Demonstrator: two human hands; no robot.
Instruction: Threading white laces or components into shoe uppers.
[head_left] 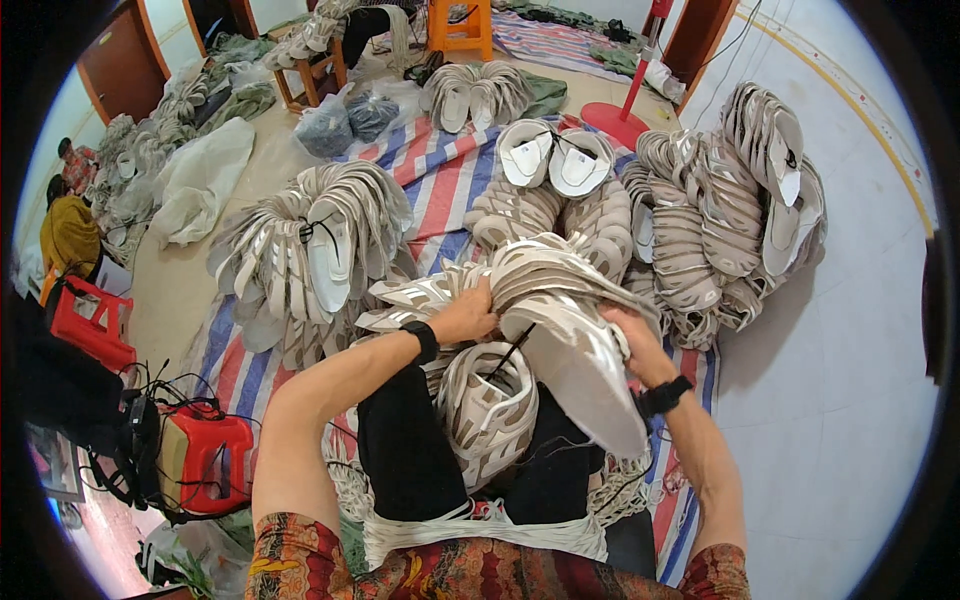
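Note:
Above my lap I hold a nested stack of beige and white shoe uppers (575,335), its pale inner side tilted toward me. My left hand (468,315) is closed on the stack's left side. On the right edge my right hand (637,345) grips it, the fingertips partly hidden. Between my knees rests another bundle of shoe uppers (487,405), with a black cord (508,355) running up from it to the held stack. White laces (485,535) lie across my thighs.
Tied bundles of uppers stand on the striped sheet (440,165) at front left (310,250), and more lean at right (715,210) by the white wall. Red stools (215,460) with cables are at left. A red post base (615,122) stands beyond; people sit far left.

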